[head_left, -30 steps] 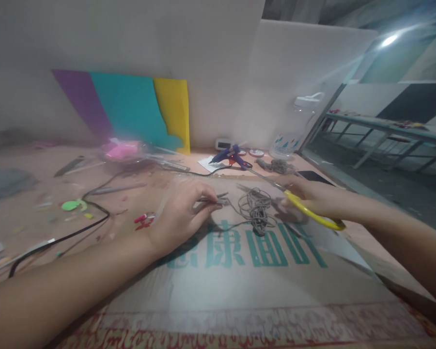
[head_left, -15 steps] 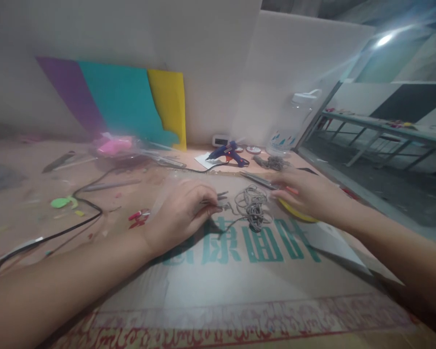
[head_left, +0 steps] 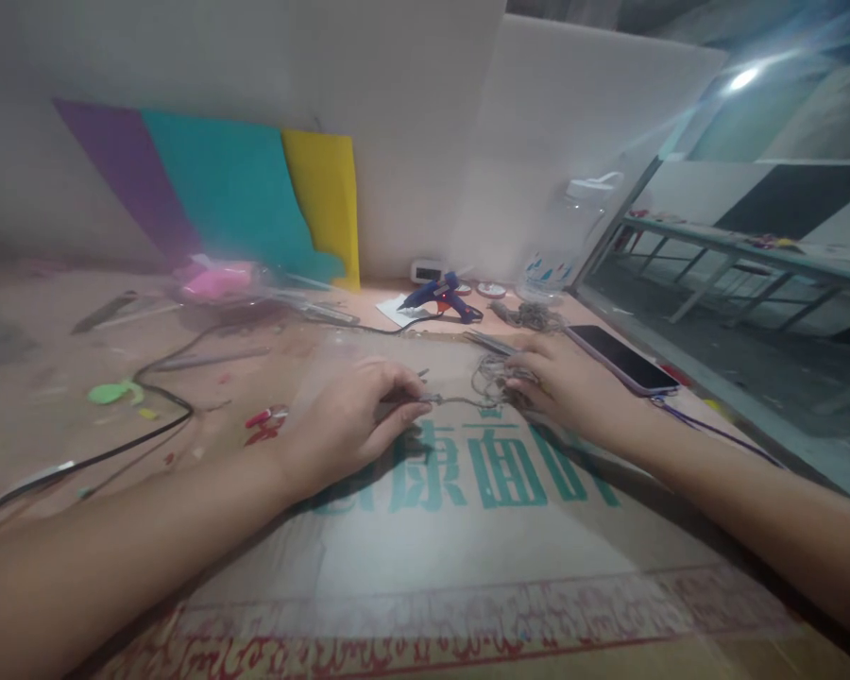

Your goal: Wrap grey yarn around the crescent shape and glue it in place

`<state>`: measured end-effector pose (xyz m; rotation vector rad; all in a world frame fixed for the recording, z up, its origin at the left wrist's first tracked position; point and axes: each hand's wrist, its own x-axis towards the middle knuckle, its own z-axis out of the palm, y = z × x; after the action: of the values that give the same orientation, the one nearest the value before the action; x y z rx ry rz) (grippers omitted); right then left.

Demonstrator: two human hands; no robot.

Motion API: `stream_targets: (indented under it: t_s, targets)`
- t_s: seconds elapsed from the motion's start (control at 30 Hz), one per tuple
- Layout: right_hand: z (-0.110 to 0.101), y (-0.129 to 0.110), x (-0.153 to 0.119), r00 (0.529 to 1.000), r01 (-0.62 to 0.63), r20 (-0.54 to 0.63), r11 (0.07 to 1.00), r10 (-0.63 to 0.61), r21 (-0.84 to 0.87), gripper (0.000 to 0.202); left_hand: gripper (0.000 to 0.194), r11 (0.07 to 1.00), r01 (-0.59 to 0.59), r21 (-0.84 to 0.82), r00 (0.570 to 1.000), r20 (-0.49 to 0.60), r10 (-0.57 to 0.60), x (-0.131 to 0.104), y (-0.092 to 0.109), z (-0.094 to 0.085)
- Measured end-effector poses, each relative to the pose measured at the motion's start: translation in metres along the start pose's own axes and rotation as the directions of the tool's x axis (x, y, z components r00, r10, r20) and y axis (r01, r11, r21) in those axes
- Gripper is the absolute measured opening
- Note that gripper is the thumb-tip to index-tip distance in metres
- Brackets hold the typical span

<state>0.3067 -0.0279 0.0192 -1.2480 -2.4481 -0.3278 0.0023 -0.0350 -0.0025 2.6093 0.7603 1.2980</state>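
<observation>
My left hand [head_left: 368,420] is closed in a pinch on the end of a grey cord, and short dark tips stick out by its fingers. From there the cord runs right into a loose grey tangle [head_left: 492,378]. My right hand [head_left: 556,382] is closed on the right side of this tangle, its fingers bent round the loops. Just behind the right fingers lie the metal blades of scissors [head_left: 492,344]. Under both hands is a flat sheet [head_left: 425,548] with green characters and a red patterned border.
A blue glue gun [head_left: 443,297] rests on white paper at the back, near a clear bottle [head_left: 552,246] and a second grey cord bundle [head_left: 528,315]. A phone [head_left: 623,359] lies right. Black cable [head_left: 148,430], green piece [head_left: 113,392] and red clips [head_left: 265,425] are left.
My right hand has moved left from the yellow-handled scissors and taken hold of the cord tangle. The phone has come into view. My left hand keeps its pinch in nearly the same place.
</observation>
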Motion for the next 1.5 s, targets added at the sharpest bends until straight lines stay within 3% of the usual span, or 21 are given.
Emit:
stream_targets:
  t_s: [0.07,0.2,0.27,0.43,0.8,0.93,1.1,1.33,1.4,1.5]
  targets:
    - [-0.009,-0.01,0.005,0.999,0.016,-0.034,0.999,-0.014,0.037,0.019,0.007,1.0,0.027,0.002,0.999,-0.044,-0.027,-0.001,0.001,0.0]
    - [-0.017,-0.048,0.018,0.996,0.089,-0.045,0.955,-0.079,0.282,0.019,0.006,0.999,0.023,0.023,0.997,-0.067,-0.022,-0.001,0.003,0.0]
    - [-0.013,-0.061,0.023,0.985,0.153,-0.133,0.926,-0.113,0.346,0.02,0.008,0.999,-0.001,0.037,0.998,-0.06,0.003,-0.001,0.002,0.0]
    - [0.004,-0.067,0.023,0.909,0.341,-0.338,0.903,-0.245,0.261,0.014,0.008,0.998,-0.042,0.047,0.999,0.031,0.041,0.0,0.0,-0.002]
    - [0.007,-0.074,0.021,0.861,0.434,-0.371,0.884,-0.349,0.176,0.015,0.006,0.993,-0.07,0.093,0.99,0.126,0.058,0.001,0.001,-0.002]
    - [0.008,-0.074,0.023,0.902,0.368,-0.353,0.872,-0.25,0.322,0.013,0.005,0.993,-0.095,0.073,0.985,0.15,0.083,0.001,0.002,-0.001]
    - [0.008,-0.077,0.025,0.972,0.198,-0.216,0.83,-0.095,0.522,0.008,0.009,0.982,-0.191,0.004,0.977,0.102,0.19,0.0,0.001,0.002]
    - [0.008,-0.08,0.021,0.993,0.032,-0.106,0.78,0.044,0.625,0.014,0.02,0.919,-0.391,0.047,0.92,0.031,0.39,0.0,0.001,-0.006]
    - [0.009,-0.079,0.018,0.99,0.06,-0.135,0.781,0.031,0.621,0.015,0.018,0.89,-0.442,0.11,0.897,0.023,0.442,0.0,0.004,-0.009]
    - [0.011,-0.078,0.014,0.968,0.228,-0.215,0.815,-0.13,0.533,0.013,0.013,0.854,-0.479,0.202,0.875,0.036,0.482,0.001,0.008,-0.014]
